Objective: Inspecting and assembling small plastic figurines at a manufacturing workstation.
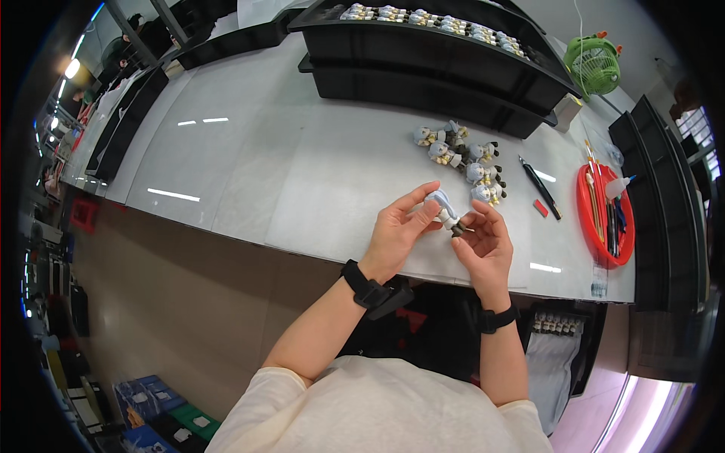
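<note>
A small pale-blue and white plastic figurine [445, 212] is being pinched between the fingers of the left hand [399, 232] and right hand [483, 245], above the white table [249, 166] edge. Light, rigid and probably fragile, it is best being gripped by the torso.

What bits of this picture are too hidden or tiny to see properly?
- Small figure, head view: partly covered by the fingers of the left hand and right hand, and too small for detail.
- Pile of figures: too small to count.
- Red tray: its tools blur together near the rim.
- Black trays: back cut off by the top edge.
</note>
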